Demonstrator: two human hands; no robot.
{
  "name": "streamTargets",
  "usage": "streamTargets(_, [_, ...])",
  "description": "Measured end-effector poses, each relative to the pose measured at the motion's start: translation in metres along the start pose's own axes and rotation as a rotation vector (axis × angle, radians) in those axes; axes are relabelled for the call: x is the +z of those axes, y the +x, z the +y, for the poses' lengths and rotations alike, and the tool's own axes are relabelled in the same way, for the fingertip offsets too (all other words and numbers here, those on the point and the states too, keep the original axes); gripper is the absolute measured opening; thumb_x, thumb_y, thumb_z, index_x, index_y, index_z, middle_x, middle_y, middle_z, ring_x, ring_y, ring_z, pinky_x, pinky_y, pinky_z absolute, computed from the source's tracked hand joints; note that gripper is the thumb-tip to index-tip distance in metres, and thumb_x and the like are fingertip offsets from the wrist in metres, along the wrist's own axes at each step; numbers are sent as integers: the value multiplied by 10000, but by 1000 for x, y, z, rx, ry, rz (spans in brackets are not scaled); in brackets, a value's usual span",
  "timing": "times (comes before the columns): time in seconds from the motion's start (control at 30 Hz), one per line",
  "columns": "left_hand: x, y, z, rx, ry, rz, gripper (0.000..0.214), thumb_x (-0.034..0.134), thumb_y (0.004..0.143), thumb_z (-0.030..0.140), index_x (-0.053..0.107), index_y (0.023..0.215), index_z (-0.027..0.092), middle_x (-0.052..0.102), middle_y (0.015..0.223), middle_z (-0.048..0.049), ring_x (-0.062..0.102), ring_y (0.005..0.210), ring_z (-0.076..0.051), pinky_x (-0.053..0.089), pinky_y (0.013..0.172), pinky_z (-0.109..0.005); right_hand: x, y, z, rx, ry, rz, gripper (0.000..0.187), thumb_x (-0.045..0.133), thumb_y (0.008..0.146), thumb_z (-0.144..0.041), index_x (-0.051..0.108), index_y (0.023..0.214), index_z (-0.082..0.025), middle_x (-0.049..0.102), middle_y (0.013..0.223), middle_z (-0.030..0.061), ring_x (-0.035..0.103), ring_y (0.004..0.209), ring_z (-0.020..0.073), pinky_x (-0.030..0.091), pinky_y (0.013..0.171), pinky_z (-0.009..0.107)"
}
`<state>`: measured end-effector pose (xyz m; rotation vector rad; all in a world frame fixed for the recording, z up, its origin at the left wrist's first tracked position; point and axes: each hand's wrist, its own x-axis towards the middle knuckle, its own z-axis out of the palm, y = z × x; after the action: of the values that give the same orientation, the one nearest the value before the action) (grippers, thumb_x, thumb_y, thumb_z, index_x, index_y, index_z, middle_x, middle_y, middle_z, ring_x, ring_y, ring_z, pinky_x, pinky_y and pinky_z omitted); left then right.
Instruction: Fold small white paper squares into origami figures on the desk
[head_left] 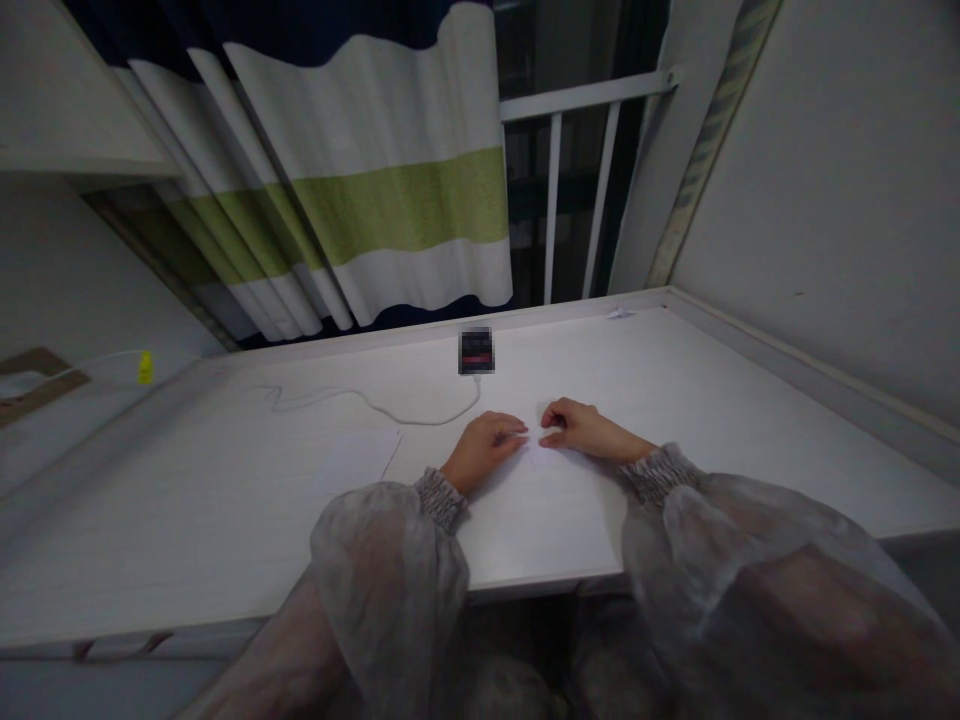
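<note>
My left hand (491, 448) is over the desk, its thumb and fingers closed in a pinch at the left edge of a small piece of white paper (534, 452). From the other side, my right hand (581, 426) pinches the same paper, fingers curled and thumb below. The two sets of fingertips are a short gap apart. White paper against the white desk makes its outline and any folds hard to make out. Both wrists are in loose, see-through sleeves with gathered cuffs.
A dark, pixelated device (476, 351) sits beyond my hands, with a white cable (409, 420) running left from it. Another white sheet (356, 458) lies left on the desk (187, 520). A small folded white paper piece (620, 313) is near the back edge. A striped curtain (397, 200) hangs behind.
</note>
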<state>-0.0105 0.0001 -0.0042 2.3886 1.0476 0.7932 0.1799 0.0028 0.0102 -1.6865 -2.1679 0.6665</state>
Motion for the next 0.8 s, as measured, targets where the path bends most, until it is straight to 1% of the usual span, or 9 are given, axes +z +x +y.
streamTargets(0.07, [2, 4, -2, -97, 44, 61, 268, 642, 691, 345, 661, 887, 164, 632, 929, -67, 545, 915, -185, 413, 860, -351, 2, 0, -2, 11, -36, 7, 227, 666, 635, -250, 608, 838, -166, 609, 909, 58, 555, 831, 193, 360, 755, 321])
streamTargets(0.13, [4, 7, -4, -181, 89, 49, 314, 706, 612, 364, 666, 851, 163, 608, 907, -69, 530, 899, -199, 414, 833, -353, 3, 0, -5, 15, -67, 9, 211, 655, 646, -242, 616, 840, -170, 602, 940, 72, 545, 873, 216, 351, 776, 345])
streamTargets(0.23, [7, 8, -3, -246, 108, 3, 260, 699, 625, 340, 664, 817, 168, 589, 878, -62, 513, 891, -200, 409, 808, -339, 4, 1, -8, 10, -96, -3, 178, 639, 663, -221, 628, 834, -172, 608, 940, 78, 535, 910, 232, 344, 789, 359])
streamTargets(0.3, [8, 7, -2, -268, 113, -19, 229, 681, 648, 329, 658, 812, 170, 581, 868, -57, 508, 888, -200, 404, 801, -336, 5, 2, -10, 9, -106, -14, 161, 636, 664, -204, 634, 821, -170, 616, 922, 77, 539, 907, 232, 348, 783, 353])
streamTargets(0.4, [9, 6, 3, -298, 115, -26, 249, 675, 654, 321, 643, 849, 170, 570, 883, -56, 505, 893, -202, 407, 783, -332, 6, 4, -11, 17, -111, -21, 149, 632, 665, -183, 637, 812, -161, 625, 898, 78, 550, 884, 226, 356, 774, 346])
streamTargets(0.53, [10, 5, 10, -304, 99, -37, 218, 650, 683, 286, 630, 865, 169, 559, 909, -60, 505, 914, -201, 413, 777, -331, 9, 5, -11, 16, -111, -15, 190, 623, 666, -160, 624, 856, -157, 615, 936, 89, 534, 921, 238, 340, 798, 368])
streamTargets(0.6, [11, 5, 10, -303, 89, -32, 206, 642, 691, 274, 624, 865, 165, 558, 914, -62, 506, 922, -201, 413, 781, -336, 10, 6, -10, 4, -102, -17, 181, 613, 669, -149, 618, 849, -165, 610, 936, 82, 526, 929, 234, 334, 803, 367])
streamTargets(0.7, [12, 4, 9, -281, 75, -22, 221, 637, 695, 277, 614, 881, 160, 559, 919, -63, 509, 917, -199, 415, 784, -343, 10, 6, -10, -8, -74, -20, 149, 612, 652, -129, 601, 797, -165, 604, 893, 74, 523, 893, 226, 340, 778, 357])
streamTargets(0.8, [12, 3, 9, -274, 67, -23, 261, 638, 692, 277, 602, 919, 155, 562, 934, -64, 516, 899, -191, 415, 780, -339, 9, 6, -9, -36, -16, -14, 167, 605, 625, -93, 561, 772, -160, 594, 816, 56, 522, 825, 205, 354, 737, 338])
